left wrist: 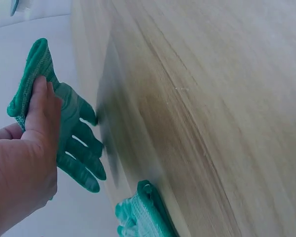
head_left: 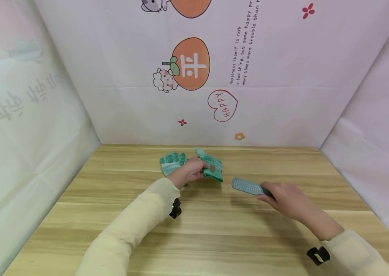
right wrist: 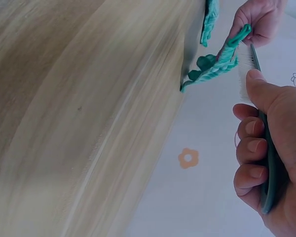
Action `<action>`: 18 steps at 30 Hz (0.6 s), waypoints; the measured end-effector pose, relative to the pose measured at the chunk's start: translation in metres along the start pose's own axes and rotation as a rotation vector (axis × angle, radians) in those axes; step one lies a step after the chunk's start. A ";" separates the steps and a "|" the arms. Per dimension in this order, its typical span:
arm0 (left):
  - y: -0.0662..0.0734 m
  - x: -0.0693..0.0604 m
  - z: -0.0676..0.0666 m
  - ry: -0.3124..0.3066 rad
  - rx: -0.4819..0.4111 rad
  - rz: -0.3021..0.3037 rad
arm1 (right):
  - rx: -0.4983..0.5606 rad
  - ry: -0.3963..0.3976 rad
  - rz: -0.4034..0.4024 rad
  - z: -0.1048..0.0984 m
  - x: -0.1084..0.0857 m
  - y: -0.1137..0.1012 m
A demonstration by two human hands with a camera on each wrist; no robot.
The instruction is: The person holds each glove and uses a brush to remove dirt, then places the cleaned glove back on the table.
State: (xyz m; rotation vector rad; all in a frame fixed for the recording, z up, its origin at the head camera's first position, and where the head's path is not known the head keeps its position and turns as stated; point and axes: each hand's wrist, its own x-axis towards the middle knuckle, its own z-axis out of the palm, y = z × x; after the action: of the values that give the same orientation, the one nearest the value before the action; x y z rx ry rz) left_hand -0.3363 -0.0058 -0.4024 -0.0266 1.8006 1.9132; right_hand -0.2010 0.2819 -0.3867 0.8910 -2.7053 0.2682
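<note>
My left hand (head_left: 193,170) pinches the cuff of a green-and-white knit work glove (head_left: 214,165) near the back of the table. A brown stain (head_left: 212,168) marks this glove, and in the left wrist view its coated fingers (left wrist: 84,168) hang downward. A second matching glove (head_left: 171,164) lies to the left, partly hidden behind the left hand. To the right, my right hand (head_left: 285,199) grips a grey-green scrubbing brush (head_left: 248,186) by its handle, head pointing toward the held glove. White bristles (right wrist: 245,71) show in the right wrist view. In the head view, brush and glove are apart.
The wood-grain table (head_left: 194,237) stretches beneath both arms. A white printed sheet (head_left: 129,76) hangs along its back edge, and pale sheets close in the left (head_left: 18,153) and right (head_left: 381,134) sides.
</note>
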 end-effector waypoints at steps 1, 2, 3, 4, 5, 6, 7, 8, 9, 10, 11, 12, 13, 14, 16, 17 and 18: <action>0.001 -0.002 -0.001 -0.002 0.004 0.003 | 0.002 0.001 0.001 0.000 0.000 0.000; 0.001 -0.003 -0.002 -0.004 0.008 0.009 | 0.005 0.003 0.000 0.000 0.001 0.000; 0.001 -0.004 -0.003 -0.004 0.010 0.016 | 0.008 0.007 0.000 -0.001 0.001 -0.001; 0.001 -0.005 -0.004 -0.005 0.007 0.022 | 0.012 0.012 0.000 -0.001 0.002 -0.001; 0.001 -0.007 -0.005 -0.005 0.004 0.030 | 0.012 0.020 -0.001 -0.001 0.003 -0.001; 0.001 -0.008 -0.006 -0.004 -0.001 0.038 | 0.014 0.026 -0.003 -0.001 0.003 -0.001; 0.001 -0.009 -0.007 -0.004 -0.005 0.047 | 0.015 0.034 -0.004 -0.001 0.004 -0.002; 0.000 -0.010 -0.009 -0.007 -0.012 0.056 | 0.016 0.043 -0.006 -0.001 0.005 -0.002; 0.001 -0.012 -0.010 -0.009 -0.019 0.064 | 0.015 0.048 -0.007 -0.001 0.005 -0.002; 0.001 -0.014 -0.011 -0.016 -0.029 0.070 | 0.015 0.052 -0.004 -0.001 0.006 -0.003; 0.001 -0.015 -0.012 -0.021 -0.035 0.076 | 0.013 0.057 -0.002 -0.001 0.007 -0.003; 0.001 -0.017 -0.013 -0.027 -0.043 0.080 | 0.015 0.057 0.002 -0.001 0.009 -0.003; 0.002 -0.019 -0.014 -0.034 -0.044 0.085 | 0.015 0.058 0.009 -0.001 0.010 -0.004; 0.002 -0.021 -0.014 -0.039 -0.045 0.087 | 0.015 0.058 0.011 -0.002 0.011 -0.005; 0.003 -0.024 -0.015 -0.053 -0.051 0.091 | 0.010 0.062 0.018 -0.003 0.014 -0.006; 0.004 -0.027 -0.014 -0.059 -0.049 0.096 | 0.005 0.063 0.019 -0.003 0.016 -0.007; 0.004 -0.029 -0.014 -0.063 -0.047 0.097 | 0.004 0.065 0.019 -0.003 0.017 -0.008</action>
State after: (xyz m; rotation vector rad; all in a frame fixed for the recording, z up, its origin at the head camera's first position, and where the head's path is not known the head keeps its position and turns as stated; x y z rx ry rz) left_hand -0.3168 -0.0292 -0.3899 0.1050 1.7441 2.0009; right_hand -0.2087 0.2667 -0.3776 0.8429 -2.6553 0.3022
